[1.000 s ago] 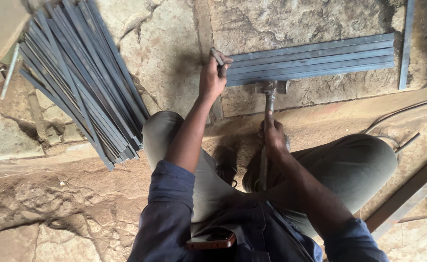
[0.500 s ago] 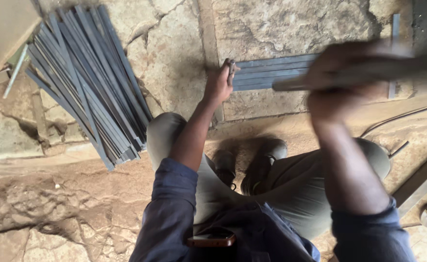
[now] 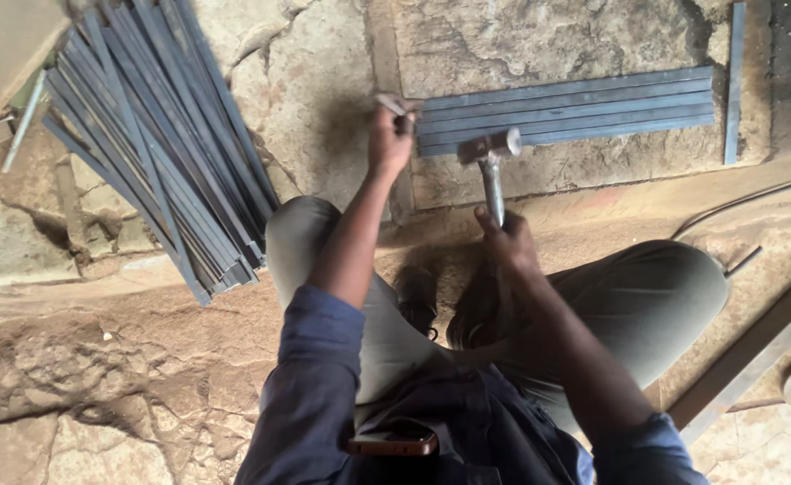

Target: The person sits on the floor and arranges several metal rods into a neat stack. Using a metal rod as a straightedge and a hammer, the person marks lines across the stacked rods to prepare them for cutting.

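Two hands work over a stone floor; the left hand (image 3: 389, 142) has its fingers curled tight round a small metal tool (image 3: 393, 105), mostly hidden, at the end of some flat metal strips (image 3: 566, 110); the right hand (image 3: 506, 241) grips a hammer (image 3: 490, 157), its lower handle hidden; half a second ago the hammer was raised and blurry, now its head sits just over the strips; another pile of strips (image 3: 157, 144) lies left, cut off on top.

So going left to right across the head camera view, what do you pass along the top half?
Fanned pile of grey metal strips → left hand holding a small tool → hammer in the right hand → flat row of metal strips → single upright strip.
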